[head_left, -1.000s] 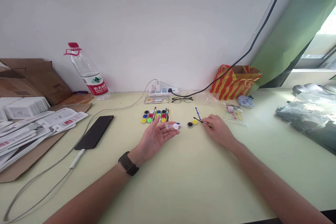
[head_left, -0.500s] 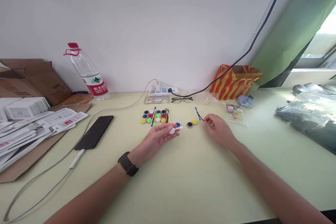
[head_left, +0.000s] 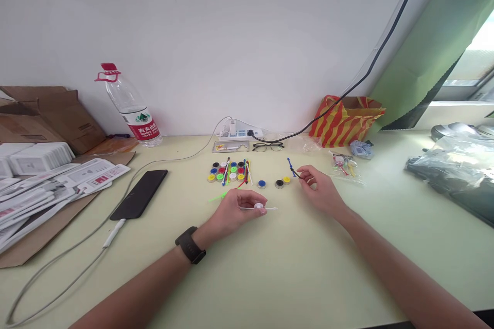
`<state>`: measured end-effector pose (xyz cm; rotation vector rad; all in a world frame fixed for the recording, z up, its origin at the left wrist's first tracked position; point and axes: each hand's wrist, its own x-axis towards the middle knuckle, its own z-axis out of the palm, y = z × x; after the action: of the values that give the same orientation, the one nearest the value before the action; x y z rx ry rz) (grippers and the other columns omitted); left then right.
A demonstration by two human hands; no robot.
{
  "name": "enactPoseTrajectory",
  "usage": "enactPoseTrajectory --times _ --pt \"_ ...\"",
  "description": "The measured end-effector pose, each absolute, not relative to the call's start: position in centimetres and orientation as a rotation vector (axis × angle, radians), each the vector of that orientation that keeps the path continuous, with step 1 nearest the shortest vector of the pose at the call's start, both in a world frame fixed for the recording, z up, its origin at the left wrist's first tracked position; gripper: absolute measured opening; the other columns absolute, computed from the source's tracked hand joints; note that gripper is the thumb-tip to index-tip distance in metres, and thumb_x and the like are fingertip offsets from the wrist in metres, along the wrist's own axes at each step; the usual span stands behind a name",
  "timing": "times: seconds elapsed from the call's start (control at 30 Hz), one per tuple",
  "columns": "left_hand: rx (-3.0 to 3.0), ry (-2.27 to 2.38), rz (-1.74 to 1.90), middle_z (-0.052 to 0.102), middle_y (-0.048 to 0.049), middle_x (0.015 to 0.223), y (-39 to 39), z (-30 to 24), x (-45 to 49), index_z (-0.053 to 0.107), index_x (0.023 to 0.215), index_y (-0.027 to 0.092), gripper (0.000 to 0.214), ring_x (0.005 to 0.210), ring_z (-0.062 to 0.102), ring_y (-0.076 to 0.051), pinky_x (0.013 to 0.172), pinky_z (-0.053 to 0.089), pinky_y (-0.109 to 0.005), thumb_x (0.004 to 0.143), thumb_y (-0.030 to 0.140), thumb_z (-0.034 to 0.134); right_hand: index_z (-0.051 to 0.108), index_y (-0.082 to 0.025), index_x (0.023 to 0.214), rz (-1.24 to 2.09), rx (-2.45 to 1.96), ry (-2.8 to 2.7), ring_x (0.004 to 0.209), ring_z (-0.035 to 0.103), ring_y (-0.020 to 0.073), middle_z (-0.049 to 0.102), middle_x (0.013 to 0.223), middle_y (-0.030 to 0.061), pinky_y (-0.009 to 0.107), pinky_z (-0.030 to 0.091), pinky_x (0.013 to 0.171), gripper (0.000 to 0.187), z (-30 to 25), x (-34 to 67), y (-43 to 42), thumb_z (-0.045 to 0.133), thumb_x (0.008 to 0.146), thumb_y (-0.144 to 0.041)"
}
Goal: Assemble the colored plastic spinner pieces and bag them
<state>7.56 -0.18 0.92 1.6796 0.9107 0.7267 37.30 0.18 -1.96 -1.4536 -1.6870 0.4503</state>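
Observation:
My left hand (head_left: pixel 235 212) pinches a small white disc (head_left: pixel 258 206) between thumb and fingers, with a thin white plastic stick (head_left: pixel 271 208) poking out to the right. My right hand (head_left: pixel 318 187) is closed on one end of a thin black stick (head_left: pixel 295 172), whose other end meets a blue stick (head_left: pixel 289 163) on the table. Between the hands lie a blue-centred disc (head_left: pixel 262 184), a black-centred disc (head_left: pixel 279 183) and a yellow-centred disc (head_left: pixel 286 180). Farther left, several coloured discs (head_left: pixel 219 177) sit in rows with coloured sticks (head_left: pixel 247 172) among them. A green stick (head_left: pixel 217 198) lies behind my left wrist.
A phone (head_left: pixel 139 195) on a cable, labelled cards (head_left: pixel 46 190) and a large bottle (head_left: pixel 133 108) are at left. Along the back are glasses (head_left: pixel 267 147), a power strip (head_left: pixel 239 131) and a striped bag (head_left: pixel 343 121). A plastic-wrapped dark item (head_left: pixel 455 164) lies at right.
My left hand has drawn nearer and turned, bringing the white disc and stick lower and uncovering the blue-centred disc. My right hand has stayed nearly still with the black stick.

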Motion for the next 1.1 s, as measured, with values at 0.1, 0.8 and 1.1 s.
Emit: enactPoseTrajectory --times 0.1,0.8,1.1 --pt "1.682 0.878 0.708 0.078 -0.0068 0.096 -0.3 1.1 7.4 0.082 0.099 0.019 0.031 0.087 0.072 -0.020 0.086 0.060 -0.032 0.080 0.042 0.086 0.065 -0.025 0.117 0.448 -1.445 -1.703 0.085 0.067 0.0211 0.070 0.098 0.0061 0.033 0.055 0.070 0.027 -2.0 37.2 0.1 0.055 0.092 -0.029" --pt "2.511 0.788 0.769 0.072 -0.0073 0.123 -0.4 0.4 6.8 0.075 0.107 0.026 0.015 0.120 0.059 -0.026 0.103 0.052 -0.043 0.101 0.034 0.063 0.073 -0.025 0.100 0.317 -1.296 -1.832 0.093 0.066 0.0237 0.069 0.102 0.0072 0.040 0.055 0.083 0.015 -1.7 36.8 -0.2 0.058 0.095 -0.026" --pt "2.646 0.878 0.865 0.074 -0.0071 0.103 0.5 0.3 6.6 0.073 0.112 0.025 0.015 0.105 0.062 -0.026 0.091 0.055 -0.044 0.099 0.029 0.065 0.071 -0.024 0.096 0.249 -1.357 -1.723 0.074 0.063 0.0209 0.073 0.085 0.0042 0.036 0.053 0.071 0.013 -0.8 36.5 -0.7 0.060 0.095 -0.031"
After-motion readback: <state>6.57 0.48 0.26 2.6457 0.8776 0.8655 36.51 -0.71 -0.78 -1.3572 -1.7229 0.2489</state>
